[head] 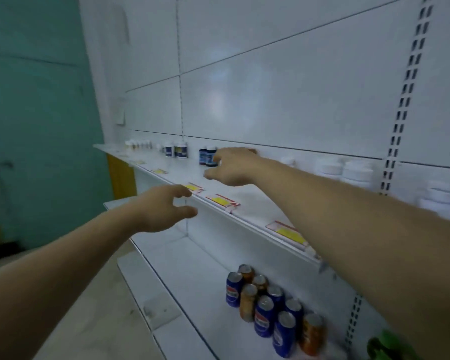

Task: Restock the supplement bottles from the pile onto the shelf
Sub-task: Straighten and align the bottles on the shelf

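Shelf (244,203), upper tier: dark blue bottles (207,157) upright at 12 o'clock, against the back panel, faces out.
Right hand (234,168): at the bottles, fingers apparently touching one; grip unclear.
Left hand (164,207): loosely spread, holding nothing, hovering at shelf's front edge, likely for balance.
White bottles (353,172): 2 o'clock.
Soda cans (268,307): lower tier, 5 o'clock.

White shelf (250,201): dark blue bottles (207,157) upright mid-row, white bottles (353,172) rightward. Lower shelf (192,281): soda cans (268,307) clustered upright.
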A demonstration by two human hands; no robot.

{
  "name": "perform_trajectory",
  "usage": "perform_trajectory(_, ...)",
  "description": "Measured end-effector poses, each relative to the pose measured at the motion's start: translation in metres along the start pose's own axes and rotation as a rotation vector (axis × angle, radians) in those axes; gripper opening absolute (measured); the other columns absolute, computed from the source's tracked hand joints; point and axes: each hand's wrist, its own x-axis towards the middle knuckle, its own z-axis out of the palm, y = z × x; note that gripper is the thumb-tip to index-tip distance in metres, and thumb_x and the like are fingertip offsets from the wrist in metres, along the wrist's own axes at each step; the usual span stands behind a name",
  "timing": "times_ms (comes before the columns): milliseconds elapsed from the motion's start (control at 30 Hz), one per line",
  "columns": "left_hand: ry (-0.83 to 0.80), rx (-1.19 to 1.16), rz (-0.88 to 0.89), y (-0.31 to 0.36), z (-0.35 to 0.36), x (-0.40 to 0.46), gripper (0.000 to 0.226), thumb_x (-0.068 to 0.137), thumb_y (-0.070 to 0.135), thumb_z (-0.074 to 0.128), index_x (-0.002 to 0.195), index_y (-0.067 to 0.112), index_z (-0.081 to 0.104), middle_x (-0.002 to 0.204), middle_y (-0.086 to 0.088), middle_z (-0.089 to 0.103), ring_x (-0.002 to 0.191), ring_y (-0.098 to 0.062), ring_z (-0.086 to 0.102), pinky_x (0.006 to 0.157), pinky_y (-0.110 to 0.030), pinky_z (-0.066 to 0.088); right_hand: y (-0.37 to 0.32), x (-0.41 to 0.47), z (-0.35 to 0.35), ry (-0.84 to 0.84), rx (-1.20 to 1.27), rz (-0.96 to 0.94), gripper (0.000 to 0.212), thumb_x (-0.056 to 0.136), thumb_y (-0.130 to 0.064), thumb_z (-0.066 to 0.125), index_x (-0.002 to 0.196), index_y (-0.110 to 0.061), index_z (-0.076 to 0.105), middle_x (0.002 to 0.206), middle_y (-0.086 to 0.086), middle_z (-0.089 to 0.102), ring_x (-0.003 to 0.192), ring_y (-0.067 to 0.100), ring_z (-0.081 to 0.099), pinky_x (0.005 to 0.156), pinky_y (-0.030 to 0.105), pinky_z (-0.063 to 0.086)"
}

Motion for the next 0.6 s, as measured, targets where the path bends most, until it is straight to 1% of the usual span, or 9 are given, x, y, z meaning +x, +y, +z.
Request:
perform_trajectory(67,0.028,-0.001,-0.035,-0.031,-0.01,0.023,0.053,0.085,0.05,0.058,0.132,0.027,0.047,0.135,-0.001,0.05,0.116,-0.02,0.051,0.096,-0.033,0.041,-0.005,0.042,0.012,-0.01,0.029,-0.021,0.058,0.086,-0.056,0.047,0.13,-0.018,0.05,0.131,0.006,0.052,0.098,0.022,0.046,0.069,0.03,0.032)
perform_trajectory(100,0.042,0.0,-0.054,-0.046,-0.015,0.035,0.053,0.085,0.05,0.058,0.132,0.027,0.048,0.134,-0.001,0.051,0.116,-0.02,0.051,0.095,-0.032,0.041,-0.008,0.062,0.018,-0.022,0.043,-0.032,0.058,0.086,-0.056,0.047,0.13,-0.018,0.05,0.132,0.006,0.052,0.099,0.022,0.046,0.069,0.029,0.033)
perform_trajectory(200,0.085,0.002,-0.092,-0.091,-0.03,0.067,0.052,0.085,0.05,0.058,0.131,0.027,0.05,0.134,0.001,0.052,0.117,-0.018,0.051,0.095,-0.031,0.04,-0.023,0.119,0.034,-0.033,0.077,-0.054,0.061,0.089,-0.055,0.047,0.136,-0.016,0.046,0.139,0.007,0.048,0.118,0.026,0.046,0.08,0.032,0.033)
perform_trajectory(300,0.115,-0.003,-0.112,-0.137,-0.047,0.097,0.052,0.083,0.052,0.058,0.129,0.028,0.052,0.133,0.003,0.054,0.117,-0.016,0.052,0.097,-0.032,0.041,-0.045,0.171,0.051,-0.026,0.097,-0.073,0.057,0.09,-0.055,0.046,0.129,-0.015,0.052,0.132,0.009,0.052,0.115,0.026,0.048,0.078,0.033,0.033)
perform_trajectory(367,0.138,-0.003,-0.127,-0.169,-0.055,0.118,0.052,0.083,0.053,0.059,0.128,0.028,0.053,0.131,0.004,0.055,0.115,-0.017,0.052,0.096,-0.031,0.042,-0.062,0.205,0.064,-0.039,0.094,-0.102,0.057,0.09,-0.054,0.046,0.131,-0.015,0.051,0.134,0.008,0.052,0.114,0.025,0.048,0.076,0.031,0.034)
perform_trajectory(433,0.14,-0.015,-0.117,-0.202,-0.061,0.139,0.052,0.083,0.053,0.059,0.128,0.027,0.053,0.131,0.003,0.054,0.114,-0.017,0.052,0.097,-0.032,0.041,-0.083,0.24,0.079,-0.045,0.087,-0.116,0.058,0.089,-0.055,0.047,0.131,-0.015,0.051,0.135,0.007,0.052,0.114,0.024,0.048,0.077,0.03,0.033)
perform_trajectory(533,0.087,-0.044,-0.07,-0.256,-0.064,0.17,0.053,0.083,0.054,0.058,0.13,0.029,0.05,0.134,0.004,0.051,0.114,-0.016,0.052,0.093,-0.031,0.042,-0.118,0.299,0.103,-0.032,0.074,-0.116,0.06,0.088,-0.056,0.048,0.135,-0.018,0.049,0.14,0.004,0.049,0.121,0.024,0.047,0.083,0.031,0.035)
perform_trajectory(600,0.067,-0.033,-0.029,-0.294,-0.066,0.189,0.054,0.083,0.054,0.057,0.131,0.031,0.048,0.138,0.005,0.048,0.119,-0.015,0.048,0.093,-0.027,0.037,-0.144,0.34,0.118,-0.02,0.092,-0.1,0.06,0.087,-0.056,0.051,0.135,-0.019,0.049,0.139,0.004,0.049,0.121,0.023,0.047,0.083,0.031,0.035)
